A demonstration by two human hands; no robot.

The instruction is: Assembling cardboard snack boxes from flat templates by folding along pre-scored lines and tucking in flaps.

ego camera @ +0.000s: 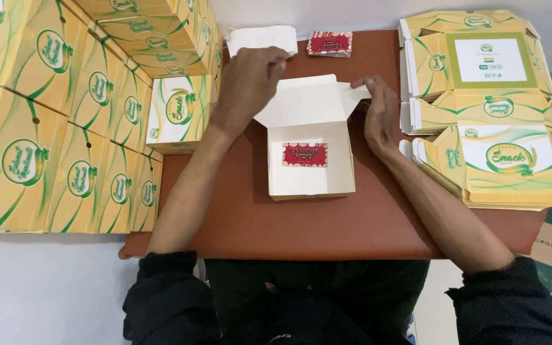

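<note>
An open white box (311, 163) sits mid-bench (237, 217) — a red card (305, 154) on its floor. Folded yellow-green boxes (65, 128) fill the left edge, flat ones (480, 102) the right. Left hand (250, 80) and right hand (379, 112) fingers pinch the lid flaps — red cards (329, 43) at the far edge.

Open white box (311, 167) on brown table (327, 223), red card (305, 154) inside. Left hand (248, 80) and right hand (379, 112) at lid (305, 102) flaps. Yellow boxes (65, 128) stacked left, flat cartons (487, 108) right.
</note>
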